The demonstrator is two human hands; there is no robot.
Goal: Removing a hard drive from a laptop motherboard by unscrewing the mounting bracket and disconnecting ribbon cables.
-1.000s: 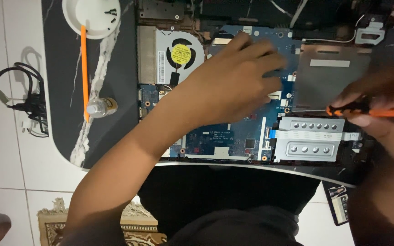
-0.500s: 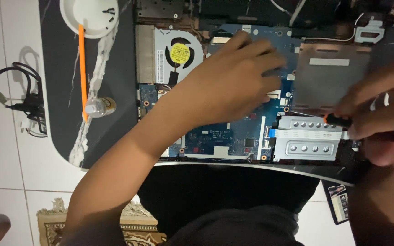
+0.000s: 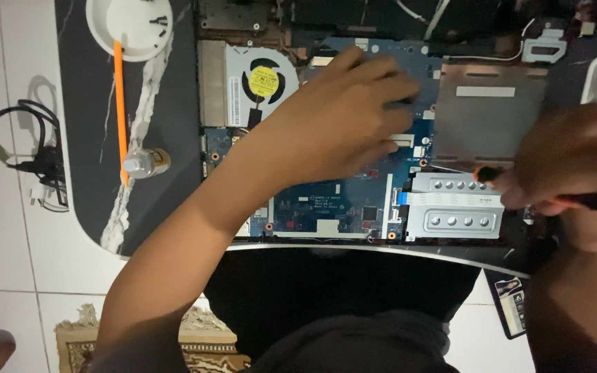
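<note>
My left hand [image 3: 343, 121] lies flat on the blue circuit board [image 3: 326, 200] of the opened laptop, just to the right of the cooling fan [image 3: 260, 83] with its yellow centre label. The fingers [image 3: 388, 86] are spread a little and press down on the board's upper middle; whether anything is under the tips I cannot tell, since the hand covers that spot.

My right hand [image 3: 575, 162] sits further right of the fan, over the edge of the laptop. Its fingers are pressed together around a screwdriver [image 3: 519, 186] with an orange and black handle, pinching it close to the orange collar. The tool lies nearly level, its front end pointing toward the fan side and hovering at the top edge of the silver metal bracket [image 3: 454, 207], which has two rows of round dimples. Above that bracket is a dull copper-coloured plate [image 3: 485, 114].

Left of the fan, on the dark marbled surface [image 3: 91, 173], stands a white round dish [image 3: 129, 24] holding a few small dark screws. An orange stick-shaped tool [image 3: 120, 110] runs down from the dish, and a small clear bottle [image 3: 145, 163] lies on its side touching the stick's lower end. Further left of the fan, off the surface, a coiled black cable [image 3: 25, 159] rests on the white tiled floor [image 3: 1, 228].
</note>
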